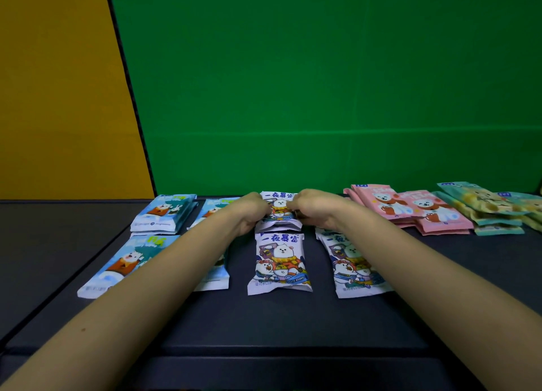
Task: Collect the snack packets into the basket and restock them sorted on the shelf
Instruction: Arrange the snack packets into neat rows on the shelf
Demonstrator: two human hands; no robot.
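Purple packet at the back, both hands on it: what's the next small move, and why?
Probably nudge it square on its pile and let go: the left hand and right hand pinch the purple packet by its sides, and it lies in the purple group, between blue packets and pink packets.

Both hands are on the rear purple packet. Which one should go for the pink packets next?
Right. The right hand holds the rear purple packet on the side nearer the pink packets; the left hand would probably have to cross over.

Blue packets [162, 214], lilac packets [278, 261] and pink packets [390, 206] carry white cartoon bears.
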